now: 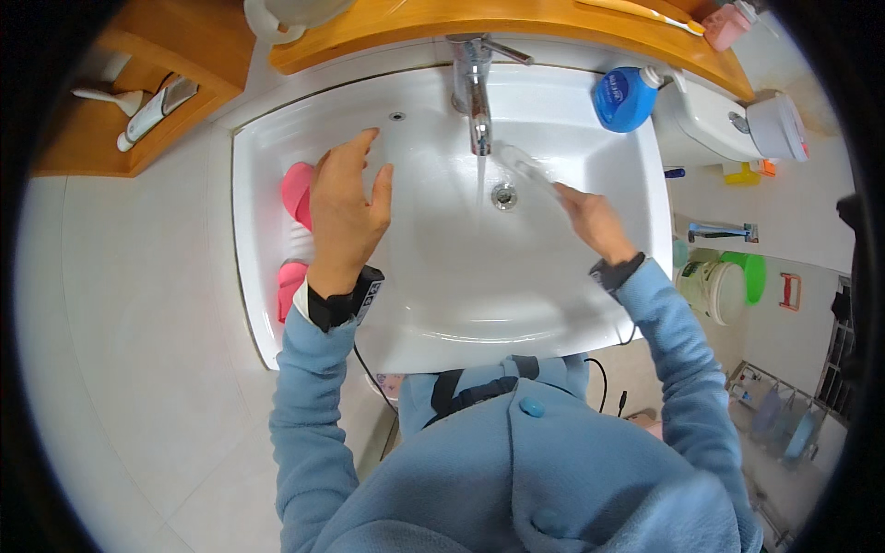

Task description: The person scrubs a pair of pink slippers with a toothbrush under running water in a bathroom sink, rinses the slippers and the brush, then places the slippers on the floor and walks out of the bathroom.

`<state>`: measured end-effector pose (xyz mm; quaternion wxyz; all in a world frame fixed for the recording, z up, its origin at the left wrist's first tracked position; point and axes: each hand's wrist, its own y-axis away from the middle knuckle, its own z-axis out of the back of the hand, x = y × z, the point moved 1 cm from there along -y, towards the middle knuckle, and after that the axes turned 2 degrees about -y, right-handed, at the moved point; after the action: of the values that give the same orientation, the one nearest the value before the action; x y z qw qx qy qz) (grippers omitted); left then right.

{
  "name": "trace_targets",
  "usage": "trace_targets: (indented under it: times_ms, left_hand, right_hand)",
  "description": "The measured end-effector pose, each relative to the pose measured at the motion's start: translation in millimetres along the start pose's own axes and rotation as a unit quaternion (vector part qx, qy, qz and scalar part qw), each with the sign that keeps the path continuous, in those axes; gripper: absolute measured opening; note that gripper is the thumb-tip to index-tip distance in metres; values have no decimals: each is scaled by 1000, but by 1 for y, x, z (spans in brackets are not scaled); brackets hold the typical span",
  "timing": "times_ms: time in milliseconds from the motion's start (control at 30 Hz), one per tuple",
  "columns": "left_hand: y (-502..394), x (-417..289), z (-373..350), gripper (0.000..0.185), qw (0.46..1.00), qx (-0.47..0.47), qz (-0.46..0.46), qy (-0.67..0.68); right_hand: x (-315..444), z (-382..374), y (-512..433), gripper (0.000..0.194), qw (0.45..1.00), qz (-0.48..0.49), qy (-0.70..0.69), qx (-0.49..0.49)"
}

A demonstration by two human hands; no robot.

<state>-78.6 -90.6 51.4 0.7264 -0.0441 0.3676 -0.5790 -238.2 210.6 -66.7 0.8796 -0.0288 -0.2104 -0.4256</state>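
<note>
My right hand grips the handle of a whitish brush, blurred by motion. Its head is close to the spout of the chrome faucet, from which a thin stream of water falls into the white washbasin. Just below the brush is the metal drain. Over the left side of the basin, my left hand is empty, thumb and fingers apart. Beside it on the left ledge lie pink items with a white ridged part between them; my hand and wrist partly hide them, and I cannot tell their exact kind.
A blue bottle stands on the basin's back right corner. Behind runs a wooden shelf with a toothbrush. A toilet tank and a lidded bucket are at right. Thin cables hang near both wrists.
</note>
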Motion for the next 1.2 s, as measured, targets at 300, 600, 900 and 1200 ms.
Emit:
trace_targets:
  times_ms: [300,600,900,1200]
  left_hand:
    - [20,30,20,30,998,17,61,-24]
    - [-4,20,11,30,996,26,78,-37]
    - [-55,-22,-41,44,998,-5,-58,37]
    - [-77,-56,-94,64,983,38,-175,46]
  right_hand:
    - [-8,-14,-67,33,935,125,321,86]
    - [65,-114,-89,32,984,121,-33,123]
    - [-80,-20,-1,29,876,-102,-192,431]
    - [-54,-44,-48,38,991,9,73,114]
